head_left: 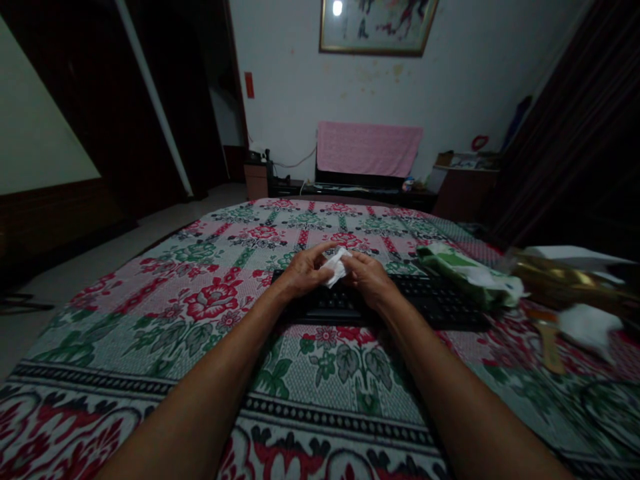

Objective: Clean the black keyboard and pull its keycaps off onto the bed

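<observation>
Both my hands meet over a black keyboard (440, 303) that lies on a flowered bedspread (165, 313). My left hand (303, 272) and my right hand (367, 275) each pinch an edge of a small crumpled white tissue (335, 267), held between them just above the keyboard's left part. The fingers of both hands are curled closed on the tissue. The keys under my hands are hidden.
A green and white wipe packet (467, 272) rests on the keyboard's right end. Farther right lie a gold-coloured wrapper (560, 280), a white wad (587, 327) and a wooden handle (550, 343). A pink cloth (367, 148) covers something by the far wall.
</observation>
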### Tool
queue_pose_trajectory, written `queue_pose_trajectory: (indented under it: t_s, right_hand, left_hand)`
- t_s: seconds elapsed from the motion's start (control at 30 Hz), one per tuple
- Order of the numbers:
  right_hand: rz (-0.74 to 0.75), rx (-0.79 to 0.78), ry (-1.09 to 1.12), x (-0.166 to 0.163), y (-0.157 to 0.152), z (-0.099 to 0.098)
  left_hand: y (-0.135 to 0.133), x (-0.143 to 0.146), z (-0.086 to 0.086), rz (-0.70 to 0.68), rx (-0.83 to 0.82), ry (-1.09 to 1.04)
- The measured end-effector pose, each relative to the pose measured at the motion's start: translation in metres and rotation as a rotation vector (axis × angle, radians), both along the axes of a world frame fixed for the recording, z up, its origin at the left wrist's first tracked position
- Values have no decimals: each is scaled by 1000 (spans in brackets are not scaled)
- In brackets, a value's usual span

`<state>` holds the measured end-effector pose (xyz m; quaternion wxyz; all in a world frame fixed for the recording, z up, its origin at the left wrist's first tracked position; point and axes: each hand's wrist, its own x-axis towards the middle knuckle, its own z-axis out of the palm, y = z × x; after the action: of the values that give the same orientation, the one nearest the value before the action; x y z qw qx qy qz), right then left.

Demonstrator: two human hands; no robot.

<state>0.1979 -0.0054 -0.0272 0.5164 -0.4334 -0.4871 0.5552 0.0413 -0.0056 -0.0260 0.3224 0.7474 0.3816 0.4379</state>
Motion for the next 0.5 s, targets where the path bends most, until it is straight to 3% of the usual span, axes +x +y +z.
queue_pose_trajectory:
  t_s: [0.13,0.3,0.5]
  right_hand:
    - [71,-28,40,1,2,-2]
    - [52,-20,34,2,2,-1]
    - [68,251,-275,4,-4,8]
  left_hand:
    - [-1,2,-2,-36,58,50]
    - [0,3,-5,69,15,30]
    - [6,-1,-3,219,47,18]
